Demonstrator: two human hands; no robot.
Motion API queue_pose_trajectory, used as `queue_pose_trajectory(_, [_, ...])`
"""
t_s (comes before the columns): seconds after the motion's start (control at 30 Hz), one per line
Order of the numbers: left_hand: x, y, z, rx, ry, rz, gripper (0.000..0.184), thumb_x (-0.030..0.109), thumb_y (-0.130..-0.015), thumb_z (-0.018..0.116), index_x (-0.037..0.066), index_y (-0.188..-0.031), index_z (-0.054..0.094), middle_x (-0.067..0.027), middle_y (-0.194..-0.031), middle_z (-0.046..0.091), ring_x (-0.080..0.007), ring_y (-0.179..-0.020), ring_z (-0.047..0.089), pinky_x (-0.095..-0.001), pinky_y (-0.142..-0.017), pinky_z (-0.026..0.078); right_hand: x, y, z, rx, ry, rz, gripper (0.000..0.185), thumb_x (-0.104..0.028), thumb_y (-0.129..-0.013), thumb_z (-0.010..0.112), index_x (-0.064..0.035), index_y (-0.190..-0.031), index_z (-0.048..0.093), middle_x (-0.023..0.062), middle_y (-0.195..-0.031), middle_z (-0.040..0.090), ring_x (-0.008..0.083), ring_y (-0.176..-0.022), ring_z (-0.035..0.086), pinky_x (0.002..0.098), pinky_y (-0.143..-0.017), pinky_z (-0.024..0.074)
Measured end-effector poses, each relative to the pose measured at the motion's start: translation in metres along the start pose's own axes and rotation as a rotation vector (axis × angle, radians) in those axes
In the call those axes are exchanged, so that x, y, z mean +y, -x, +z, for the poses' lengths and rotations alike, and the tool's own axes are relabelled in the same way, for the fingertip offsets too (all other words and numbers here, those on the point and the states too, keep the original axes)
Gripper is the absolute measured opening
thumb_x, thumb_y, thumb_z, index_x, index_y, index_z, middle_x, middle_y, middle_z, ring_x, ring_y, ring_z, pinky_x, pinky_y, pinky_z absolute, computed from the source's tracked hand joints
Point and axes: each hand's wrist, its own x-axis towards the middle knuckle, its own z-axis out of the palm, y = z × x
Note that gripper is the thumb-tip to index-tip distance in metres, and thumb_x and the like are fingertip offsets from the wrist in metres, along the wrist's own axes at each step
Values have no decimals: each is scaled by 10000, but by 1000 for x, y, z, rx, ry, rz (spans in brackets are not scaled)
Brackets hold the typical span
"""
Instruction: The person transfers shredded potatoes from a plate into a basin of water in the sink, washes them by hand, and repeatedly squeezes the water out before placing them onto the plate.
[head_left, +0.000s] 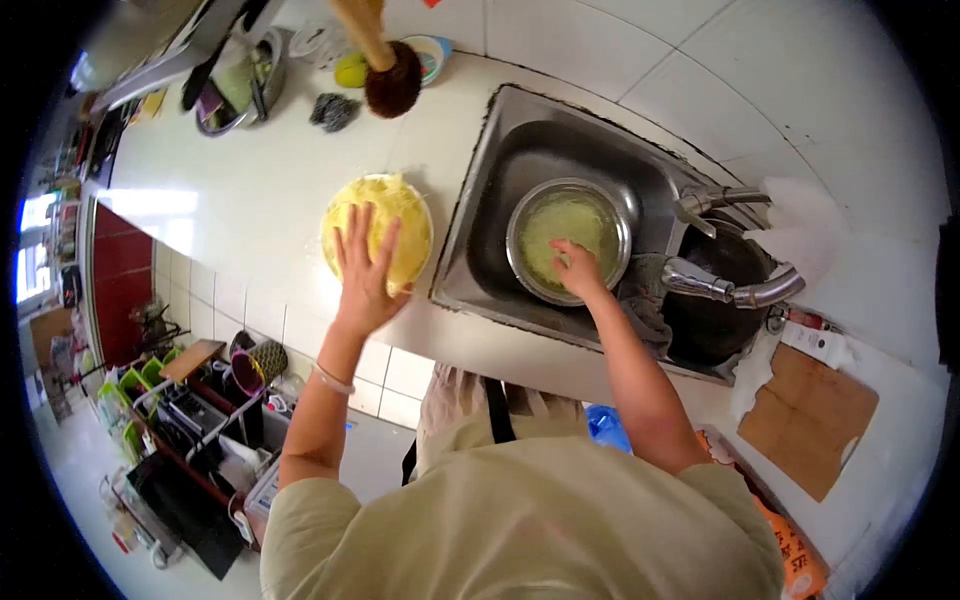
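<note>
My left hand (pixel 370 270) is open, fingers spread, over the near side of a bowl (pixel 429 228) heaped with pale yellow shreds (pixel 375 200) that look like shredded potato. The bowl stands on the counter left of the sink. Inside the sink basin, a round metal bowl (pixel 516 262) holds cloudy yellow-green water (pixel 575 215). Over that water is my right hand (pixel 577 270), fingers bent and the visible tips apart. I make out nothing held in it.
The steel sink (pixel 462 235) has a faucet (pixel 715 205) and a hose-like spout (pixel 770 290) at right. A grey cloth (pixel 645 305) drapes over its divider. A wooden-handled brush (pixel 390 85), a scouring pad (pixel 333 112) and a basin of utensils (pixel 245 85) are at the back left.
</note>
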Motion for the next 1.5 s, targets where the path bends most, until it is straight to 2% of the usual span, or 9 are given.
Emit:
queue_pose_trajectory(0.1, [53,-30,40,-61,362,158,685,65,-654,653,41,-1295,410,-180,-1341,354,-361,-1260,323,-426,-1037,282,6,-12,-21,-179,656,161,457,-168,-849,551,-158,-1295,452,144,-1416,300,391,-1283,293,447,-1021,343])
queue_pose_trajectory(0.23, [98,-77,172,-223,629,121,496,14,-738,567,11,-1220,452,-190,-1209,466,-386,-1107,458,-383,-940,408,33,-53,-31,-93,851,34,538,-176,-826,581,-114,-1328,399,160,-1432,260,354,-1268,324,404,-1030,320])
queue_pose_trajectory(0.43, [104,-130,309,-646,53,-13,640,109,-776,577,68,-1353,305,-109,-1381,301,-305,-1273,301,-413,-1012,335,69,-99,-24,-124,787,-101,591,-130,-805,570,-71,-1343,332,114,-1328,381,309,-1190,397,404,-985,364])
queue_pose_trajectory(0.9, [101,-132,350,-964,124,-333,484,348,-925,341,135,-1360,350,-130,-1450,229,-332,-1318,248,-472,-1046,283,107,-96,-6,-159,779,16,371,-175,-850,493,-139,-1219,507,123,-1197,451,329,-1143,410,441,-902,427])
queue_pose_trajectory(1.07, [98,-113,365,-1105,-7,-162,516,388,-944,257,135,-1393,296,-100,-1475,189,-329,-1338,206,-499,-1071,225,109,-64,4,-122,553,105,301,-235,-905,450,-119,-1169,536,138,-1131,480,366,-1065,444,469,-863,435])
queue_pose_trajectory(1.2, [99,-106,371,-1249,227,-456,509,378,-955,200,126,-1376,333,-89,-1471,203,-293,-1341,213,-444,-1096,196,152,-61,38,-166,549,146,307,-283,-933,409,-123,-1161,537,175,-1105,495,385,-1003,466,469,-846,427])
queue_pose_trajectory(1.37, [102,-77,383,-1070,246,-446,528,414,-946,247,91,-1334,402,-135,-1395,358,-318,-1256,373,-409,-1052,288,158,-54,74,-7,-280,619,434,-371,-958,343,-55,-1223,478,180,-1182,494,329,-1054,482,431,-865,409])
queue_pose_trajectory(1.43, [102,-68,415,-979,829,-1051,549,442,-929,324,66,-1317,418,-166,-1301,466,-349,-1140,487,-412,-970,378,139,-48,75,47,-653,701,453,-378,-956,347,-41,-1237,458,162,-1202,487,313,-1073,475,432,-874,403])
queue_pose_trajectory(1.5, [111,-69,409,-905,884,-1121,544,439,-926,338,62,-1310,424,-167,-1291,474,-348,-1124,497,-411,-954,386,119,-47,69,106,-1031,765,473,-385,-953,351,-28,-1251,437,143,-1223,481,297,-1092,468,434,-884,398])
